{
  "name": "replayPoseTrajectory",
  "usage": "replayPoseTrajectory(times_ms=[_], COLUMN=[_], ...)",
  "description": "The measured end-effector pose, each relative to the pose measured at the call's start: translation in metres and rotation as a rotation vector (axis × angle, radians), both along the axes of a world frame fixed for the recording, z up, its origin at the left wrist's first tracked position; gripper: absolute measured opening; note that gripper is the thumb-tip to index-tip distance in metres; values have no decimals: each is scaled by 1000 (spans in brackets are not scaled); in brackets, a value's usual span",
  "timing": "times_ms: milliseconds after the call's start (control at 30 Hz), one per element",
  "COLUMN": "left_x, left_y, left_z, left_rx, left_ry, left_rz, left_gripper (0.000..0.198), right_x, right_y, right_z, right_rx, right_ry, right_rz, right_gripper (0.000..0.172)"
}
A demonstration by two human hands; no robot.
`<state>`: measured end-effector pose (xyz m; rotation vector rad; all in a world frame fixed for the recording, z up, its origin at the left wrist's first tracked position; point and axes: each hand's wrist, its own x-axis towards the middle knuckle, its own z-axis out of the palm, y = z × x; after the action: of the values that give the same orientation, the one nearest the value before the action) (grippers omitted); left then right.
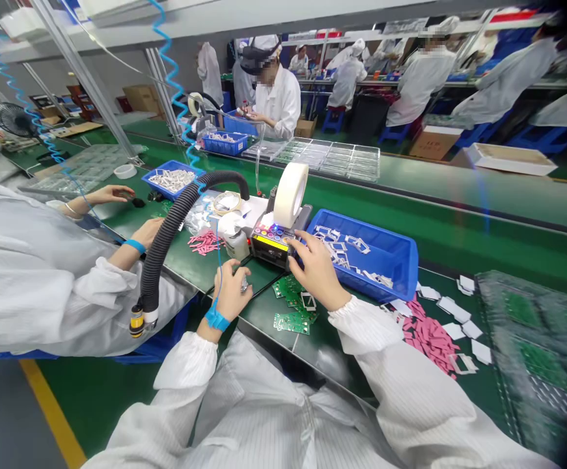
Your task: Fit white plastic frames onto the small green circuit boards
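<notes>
My left hand, with a blue wrist strap, is closed near the table's front edge. A small greyish piece shows at its fingers; its kind is unclear. My right hand reaches to the front of an automatic tape dispenser, fingers apart, with fingertips at its button panel and front corner. On the dispenser stands a roll of cream tape. Between my hands, below the dispenser, lie several green circuit boards, with a small white frame on one of them.
Right of the dispenser, a blue bin holds white frames. Pink strips and white pads lie beside my right forearm. A black hose arches on the left, near a co-worker's hand. Boards in clear trays lie far right.
</notes>
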<state>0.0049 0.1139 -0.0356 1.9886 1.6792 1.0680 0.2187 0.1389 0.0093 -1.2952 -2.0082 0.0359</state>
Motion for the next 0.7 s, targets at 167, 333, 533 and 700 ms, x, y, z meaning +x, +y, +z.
replayPoseTrajectory(times_ms=[167,333,533,700], left_x=[43,69,78,86], left_y=[30,49,44,47], left_z=[4,-7,-10,-12], left_rx=[23,34,73,74], left_ry=[-184,-351,-428,-391], left_rz=[112,305,351,316], left_gripper=[25,18,15,15], right_x=[1,1,1,2], right_y=[0,-1,-1,-3], right_z=[1,6,8,8], right_rx=[-47,-80,-94,-95], right_ry=[-21,-23,-19,-28], right_rz=[17,37,44,53], right_gripper=[45,49,51,49])
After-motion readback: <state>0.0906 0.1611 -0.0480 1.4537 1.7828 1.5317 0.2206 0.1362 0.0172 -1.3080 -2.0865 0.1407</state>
